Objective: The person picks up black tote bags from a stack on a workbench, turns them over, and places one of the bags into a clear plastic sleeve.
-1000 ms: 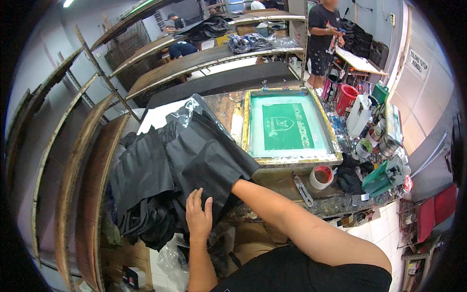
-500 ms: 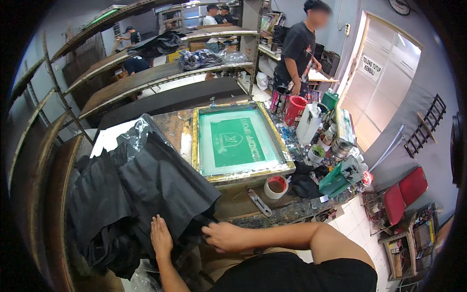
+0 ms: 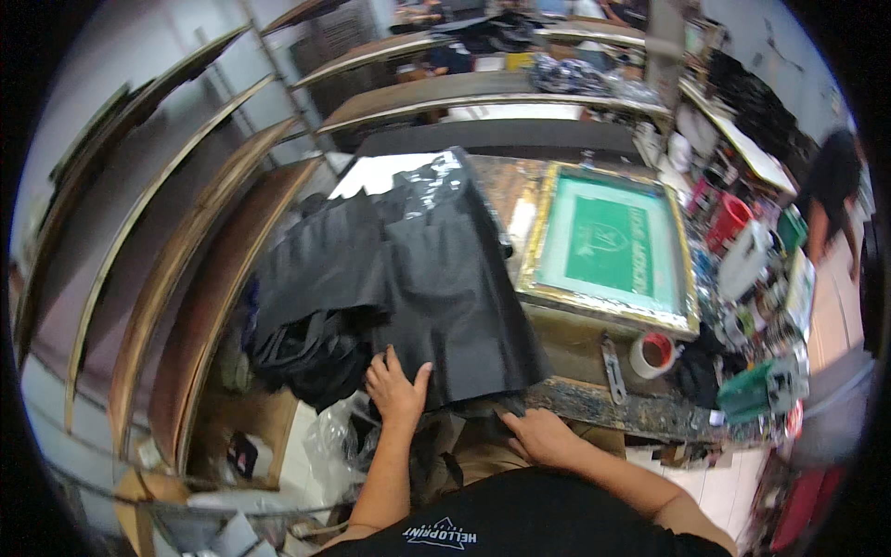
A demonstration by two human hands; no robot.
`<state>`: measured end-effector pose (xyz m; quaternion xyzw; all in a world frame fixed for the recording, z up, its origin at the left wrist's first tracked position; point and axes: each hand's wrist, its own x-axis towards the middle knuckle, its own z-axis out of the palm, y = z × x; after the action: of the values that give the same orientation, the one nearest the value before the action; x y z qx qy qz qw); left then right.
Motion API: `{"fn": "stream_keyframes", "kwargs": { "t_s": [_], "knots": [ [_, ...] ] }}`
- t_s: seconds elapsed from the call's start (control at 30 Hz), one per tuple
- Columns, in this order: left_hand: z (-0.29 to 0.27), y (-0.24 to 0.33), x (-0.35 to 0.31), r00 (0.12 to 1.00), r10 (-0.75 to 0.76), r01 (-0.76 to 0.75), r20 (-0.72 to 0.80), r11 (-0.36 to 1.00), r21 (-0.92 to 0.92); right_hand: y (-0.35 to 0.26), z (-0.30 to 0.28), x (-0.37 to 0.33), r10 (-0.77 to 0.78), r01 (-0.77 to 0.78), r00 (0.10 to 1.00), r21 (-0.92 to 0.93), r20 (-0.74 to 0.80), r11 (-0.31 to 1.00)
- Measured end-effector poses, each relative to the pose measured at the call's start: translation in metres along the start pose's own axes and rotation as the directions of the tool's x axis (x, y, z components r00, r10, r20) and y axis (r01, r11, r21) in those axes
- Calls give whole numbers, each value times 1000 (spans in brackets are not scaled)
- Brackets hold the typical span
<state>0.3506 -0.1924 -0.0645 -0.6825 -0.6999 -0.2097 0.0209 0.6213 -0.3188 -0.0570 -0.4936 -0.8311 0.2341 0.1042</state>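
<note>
A stack of black fabric bags [image 3: 455, 306] hangs over the front edge of the worktable, with a second bunch [image 3: 320, 269] and its loose folds to the left. My left hand [image 3: 397, 388] lies with fingers spread against the lower left edge of the front bag. At its lower right corner, my right hand [image 3: 546, 436] has its fingers closed on the black fabric; the fingertips are partly hidden. To the right of the bags lies a framed printing screen [image 3: 608, 246] with a green stencil panel.
A snap-off cutter [image 3: 613, 369] and a tape roll [image 3: 652, 355] lie before the screen. Bottles, cans and a red tub [image 3: 729, 221] crowd the table's right end. Wooden shelves [image 3: 223, 306] stand left. Clear plastic [image 3: 339, 446] hangs below the bags. Another person [image 3: 832, 195] stands far right.
The view has swung left, so the table appears farther right. My left hand's fingers have spread at the bag's edge. My right hand stays by the bag's lower right corner.
</note>
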Motion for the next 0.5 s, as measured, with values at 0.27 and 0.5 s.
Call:
{"fn": "stream_keyframes", "kwargs": {
  "t_s": [0.27, 0.5],
  "knots": [
    [2, -13, -70, 930, -358, 368, 84, 905, -215, 11, 25, -13, -186, 49, 903, 336, 388, 941],
    [-41, 11, -63, 965, -230, 254, 124, 714, -653, 36, 50, -9, -281, 107, 840, 366, 463, 924]
  ]
}}
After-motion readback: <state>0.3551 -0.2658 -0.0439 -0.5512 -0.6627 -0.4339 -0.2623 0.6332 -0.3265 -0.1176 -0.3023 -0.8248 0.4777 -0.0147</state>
